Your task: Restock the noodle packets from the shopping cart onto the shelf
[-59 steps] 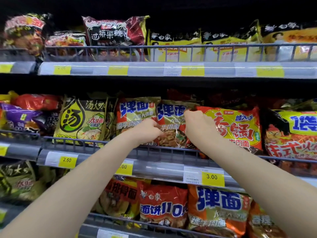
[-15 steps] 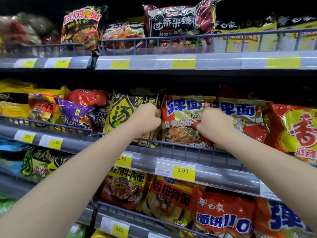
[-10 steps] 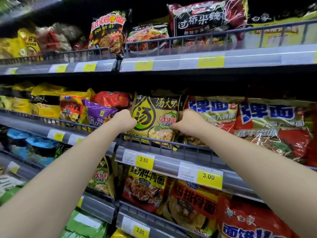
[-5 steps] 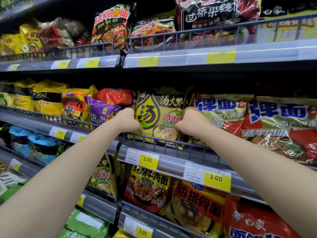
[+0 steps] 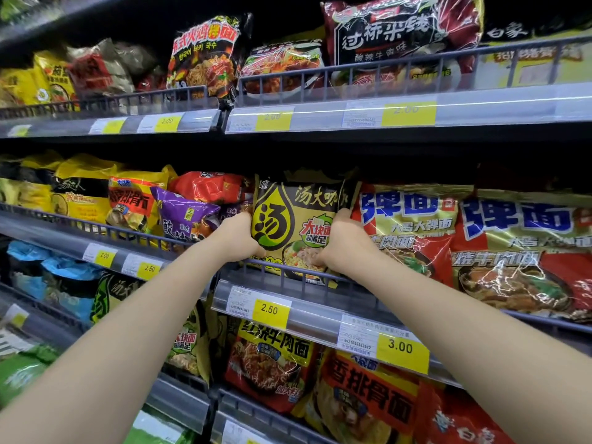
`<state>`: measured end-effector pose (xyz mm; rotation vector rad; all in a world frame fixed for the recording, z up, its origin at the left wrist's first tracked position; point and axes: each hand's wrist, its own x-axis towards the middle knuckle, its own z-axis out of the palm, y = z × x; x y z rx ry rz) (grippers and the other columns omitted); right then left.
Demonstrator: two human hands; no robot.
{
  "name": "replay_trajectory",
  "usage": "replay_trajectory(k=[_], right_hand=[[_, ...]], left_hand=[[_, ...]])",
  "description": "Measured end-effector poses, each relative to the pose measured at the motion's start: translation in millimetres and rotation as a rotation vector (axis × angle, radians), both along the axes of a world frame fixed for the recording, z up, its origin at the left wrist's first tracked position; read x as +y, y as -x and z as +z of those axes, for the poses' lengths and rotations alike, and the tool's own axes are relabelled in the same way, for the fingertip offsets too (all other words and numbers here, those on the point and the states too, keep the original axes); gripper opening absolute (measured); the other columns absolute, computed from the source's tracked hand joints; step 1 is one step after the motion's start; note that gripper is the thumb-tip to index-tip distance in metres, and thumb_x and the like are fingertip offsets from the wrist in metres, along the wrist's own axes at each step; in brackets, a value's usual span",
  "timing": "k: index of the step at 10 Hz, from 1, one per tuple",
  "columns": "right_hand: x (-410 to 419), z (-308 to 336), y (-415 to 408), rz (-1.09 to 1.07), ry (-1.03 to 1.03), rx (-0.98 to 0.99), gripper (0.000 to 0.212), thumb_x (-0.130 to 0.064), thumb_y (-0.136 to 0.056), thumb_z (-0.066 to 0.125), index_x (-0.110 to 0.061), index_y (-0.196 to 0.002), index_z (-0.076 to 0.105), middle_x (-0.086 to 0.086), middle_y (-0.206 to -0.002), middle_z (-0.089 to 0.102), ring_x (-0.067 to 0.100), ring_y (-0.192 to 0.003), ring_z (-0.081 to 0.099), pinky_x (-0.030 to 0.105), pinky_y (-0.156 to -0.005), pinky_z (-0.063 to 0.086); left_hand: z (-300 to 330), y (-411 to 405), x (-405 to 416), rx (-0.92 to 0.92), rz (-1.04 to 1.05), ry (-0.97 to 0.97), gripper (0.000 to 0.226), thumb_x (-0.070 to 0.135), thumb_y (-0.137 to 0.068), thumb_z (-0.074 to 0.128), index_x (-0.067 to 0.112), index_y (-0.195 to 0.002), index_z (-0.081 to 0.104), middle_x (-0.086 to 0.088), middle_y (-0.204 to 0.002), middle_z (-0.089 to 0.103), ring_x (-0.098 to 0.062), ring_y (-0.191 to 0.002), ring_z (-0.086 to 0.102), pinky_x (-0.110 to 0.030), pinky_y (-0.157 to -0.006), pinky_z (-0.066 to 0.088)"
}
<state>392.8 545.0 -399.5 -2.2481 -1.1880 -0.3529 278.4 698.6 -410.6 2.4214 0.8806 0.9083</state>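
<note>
A black-and-yellow noodle packet [image 5: 296, 225] stands upright on the middle shelf [image 5: 320, 304], behind the low wire rail. My left hand [image 5: 238, 237] grips its left edge and my right hand [image 5: 344, 243] grips its right edge, fingers curled round the sides. To its right stand gold-and-red noodle packets [image 5: 407, 229] with blue lettering. A purple packet [image 5: 184, 213] leans just left of my left hand. The shopping cart is out of view.
The upper shelf [image 5: 400, 112] carries dark red and black packets behind its rail. The lower shelf holds red and orange packets [image 5: 365, 398]. Yellow price tags [image 5: 270, 309] line the shelf fronts. Yellow packets [image 5: 80, 190] fill the left of the middle shelf.
Over the last seconds both hands moved left from the gold-and-red packets to the black-and-yellow packet. Since half a second ago they closed tighter on its two sides.
</note>
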Motion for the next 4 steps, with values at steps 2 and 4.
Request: replay_trajectory(k=[2,4], right_hand=[[-6.5,1.3,1.9,0.029,0.004,0.021,0.078,-0.029,-0.08,0.075,0.0,-0.135,0.028,0.01,-0.103,0.053,0.02,-0.084,0.054,0.025,-0.061,0.047],[-35.0,11.2,15.5,-0.06,0.089,-0.225,0.037,-0.033,-0.089,0.06,-0.008,-0.115,0.048,0.004,-0.095,0.055,0.023,-0.083,0.055,0.031,-0.065,0.042]], left_hand=[[3.6,1.7,-2.4,0.065,0.046,-0.011,0.053,0.023,-0.076,0.075,0.006,-0.12,0.051,-0.012,-0.117,0.061,-0.027,-0.102,0.059,-0.034,-0.079,0.05],[8.9,8.7,-15.0,0.098,0.139,-0.21,0.032,0.023,-0.085,0.062,0.004,-0.11,0.054,-0.011,-0.104,0.061,-0.025,-0.087,0.057,-0.034,-0.073,0.05]])
